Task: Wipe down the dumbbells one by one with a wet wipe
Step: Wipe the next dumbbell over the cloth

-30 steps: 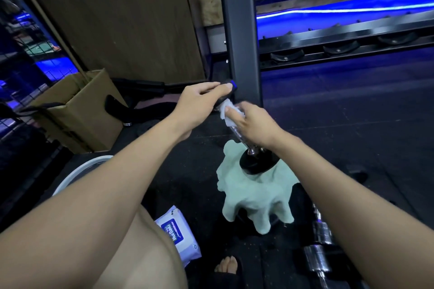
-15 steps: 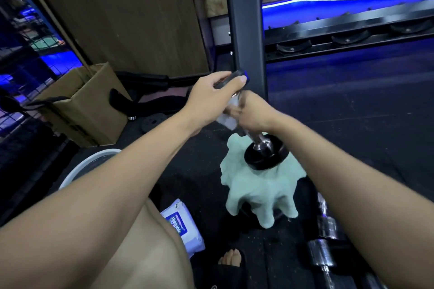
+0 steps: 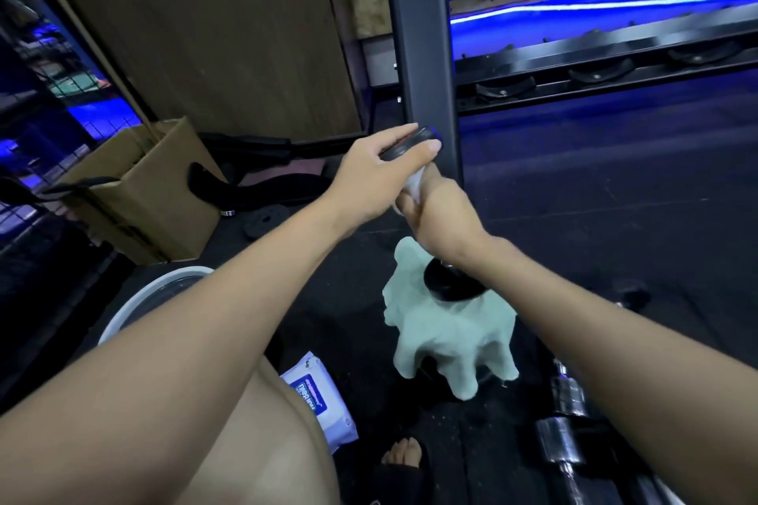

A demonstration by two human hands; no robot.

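Note:
A dumbbell stands on end on a pale green cloth point(image 3: 447, 336); its lower black plate point(image 3: 451, 283) rests on the cloth and its upper black plate point(image 3: 414, 141) is tilted away from me. My left hand point(image 3: 377, 180) grips that upper plate from the side. My right hand point(image 3: 439, 213) is closed around the handle with a white wet wipe point(image 3: 412, 184) bunched inside the fist, just under the upper plate. The handle itself is hidden by my fingers.
A wet wipe pack point(image 3: 318, 396) lies on the black floor by my knee. More chrome dumbbells point(image 3: 562, 426) lie at the lower right. A cardboard box point(image 3: 139, 193) and a white round rim point(image 3: 156, 295) are to the left, a dark rack post point(image 3: 418, 37) straight ahead.
My right hand with the wipe slid up the handle from near the lower plate to just under the upper plate. The left hand kept its hold on the top plate.

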